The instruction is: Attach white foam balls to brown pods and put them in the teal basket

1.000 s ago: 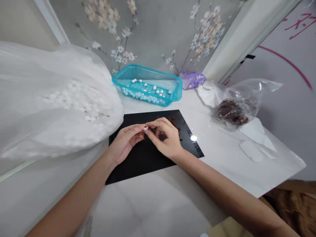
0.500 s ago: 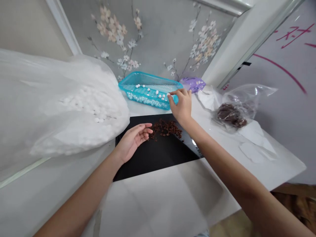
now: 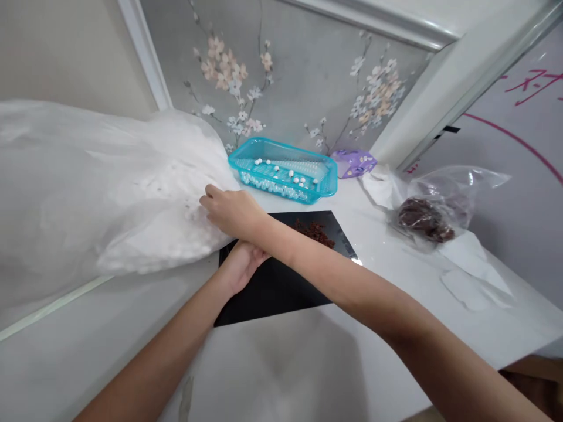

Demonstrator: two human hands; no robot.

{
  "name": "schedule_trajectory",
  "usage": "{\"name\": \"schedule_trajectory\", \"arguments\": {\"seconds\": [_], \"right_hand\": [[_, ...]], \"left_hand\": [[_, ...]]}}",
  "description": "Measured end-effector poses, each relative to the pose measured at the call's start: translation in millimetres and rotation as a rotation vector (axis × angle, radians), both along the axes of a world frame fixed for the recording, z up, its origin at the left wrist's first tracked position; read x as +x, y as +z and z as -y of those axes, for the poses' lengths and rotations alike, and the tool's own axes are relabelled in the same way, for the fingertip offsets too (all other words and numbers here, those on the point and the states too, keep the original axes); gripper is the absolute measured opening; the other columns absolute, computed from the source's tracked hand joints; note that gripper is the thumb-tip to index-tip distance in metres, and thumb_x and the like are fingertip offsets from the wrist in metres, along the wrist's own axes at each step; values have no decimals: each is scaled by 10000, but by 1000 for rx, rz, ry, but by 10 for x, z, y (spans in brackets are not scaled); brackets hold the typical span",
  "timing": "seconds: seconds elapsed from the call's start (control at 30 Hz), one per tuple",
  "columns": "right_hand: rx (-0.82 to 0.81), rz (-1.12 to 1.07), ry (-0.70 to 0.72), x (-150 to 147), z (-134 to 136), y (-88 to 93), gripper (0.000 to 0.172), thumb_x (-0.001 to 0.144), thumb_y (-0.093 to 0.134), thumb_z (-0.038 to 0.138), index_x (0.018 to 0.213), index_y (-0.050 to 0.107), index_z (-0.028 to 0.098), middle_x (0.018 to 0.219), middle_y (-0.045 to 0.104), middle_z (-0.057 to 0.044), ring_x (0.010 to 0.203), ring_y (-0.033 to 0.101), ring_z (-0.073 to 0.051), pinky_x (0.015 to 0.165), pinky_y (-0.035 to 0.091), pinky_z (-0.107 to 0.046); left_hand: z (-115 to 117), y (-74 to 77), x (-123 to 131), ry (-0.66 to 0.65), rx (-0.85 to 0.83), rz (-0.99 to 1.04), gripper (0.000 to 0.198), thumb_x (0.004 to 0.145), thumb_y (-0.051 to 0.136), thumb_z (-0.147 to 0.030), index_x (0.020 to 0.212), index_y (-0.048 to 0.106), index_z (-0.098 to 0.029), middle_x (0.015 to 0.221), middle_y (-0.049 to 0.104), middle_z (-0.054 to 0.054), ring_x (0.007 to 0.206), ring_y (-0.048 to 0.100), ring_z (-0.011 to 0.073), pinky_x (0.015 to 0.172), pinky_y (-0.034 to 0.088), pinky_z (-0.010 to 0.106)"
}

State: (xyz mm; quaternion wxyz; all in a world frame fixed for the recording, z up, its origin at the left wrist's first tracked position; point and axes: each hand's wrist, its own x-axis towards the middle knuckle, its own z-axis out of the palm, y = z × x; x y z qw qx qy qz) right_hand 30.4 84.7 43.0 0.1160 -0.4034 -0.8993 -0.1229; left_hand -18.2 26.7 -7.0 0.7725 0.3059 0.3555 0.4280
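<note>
My right hand (image 3: 231, 211) reaches across to the left, its bent fingers against the side of a big translucent plastic bag (image 3: 145, 176) filled with small white balls. Its fingertips are closed together; whatever they pinch is hidden. Under my right wrist lies my left hand (image 3: 241, 266), palm turned inward above a black mat (image 3: 272, 293). Its fingers are loosely curved, partly covered by the right forearm, and I see nothing in them. Dark brown crumbly bits (image 3: 314, 233) are piled on the mat. Behind it stands a blue plastic basket (image 3: 328, 186) with several white balls inside.
Right of the basket sits a purple packet (image 3: 354, 163). A clear bag with a dark brown clump (image 3: 422, 220) rests on the white table (image 3: 387, 246), with white paper (image 3: 475, 264) under and beside it. A flowered panel (image 3: 299, 76) rises behind.
My right hand has moved left from the basket's right end to the plastic bag, crossing over my left hand. The whole view has shifted slightly.
</note>
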Motion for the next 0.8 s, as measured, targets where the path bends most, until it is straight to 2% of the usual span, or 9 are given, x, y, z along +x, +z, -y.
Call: {"name": "schedule_trajectory", "arguments": {"seconds": [0.13,0.27,0.33,0.47,0.53,0.63,0.8], "right_hand": [[45,23,1,-106,-125,-98,210,909,379,160,1058,525,183,1103,537,-54,705,598,-125,522,380,-252],[86,-20,24,-113,-109,-34,215,932,347,172,990,554,169,1044,561,-31,732,599,-110,520,361,-229],[84,-140,-1,-49,-37,18,230,939,338,210,990,560,172,1049,574,-33,745,598,-121,502,356,-235],[87,-618,-97,326,179,8,213,925,391,294,995,562,188,1033,581,-47,812,580,-122,594,416,-230],[77,-796,-135,591,305,-78,176,896,456,286,980,570,181,961,579,-47,679,544,-101,605,428,-232],[-29,-861,-156,923,501,-245,145,866,509,271,958,589,192,889,567,-23,501,428,-64,529,409,-235],[-143,-839,-148,1090,772,-409,154,865,508,269,964,607,204,896,569,-28,586,503,-76,556,432,-220]], "left_hand": [[17,25,-2,-15,7,-9,148,791,567,-275,867,662,-190,906,699,30,924,597,181,789,467,296],[18,41,-5,-12,-4,7,147,809,540,-247,858,662,-180,907,695,31,911,598,170,780,470,282],[11,46,0,-10,-17,34,158,822,515,-220,849,662,-170,906,691,34,892,601,159,771,473,271],[-40,12,11,68,-7,135,162,824,513,-208,766,659,-169,758,668,7,725,593,104,712,469,221],[-71,-16,13,78,2,172,150,818,535,-237,791,669,-175,750,663,-1,681,580,84,694,464,197],[-86,-37,15,44,30,126,190,800,574,-284,924,677,-183,866,683,16,712,588,75,695,460,183],[-24,-11,34,2,179,-89,194,703,692,-275,869,703,-176,825,694,12,663,578,68,638,442,174]]}}
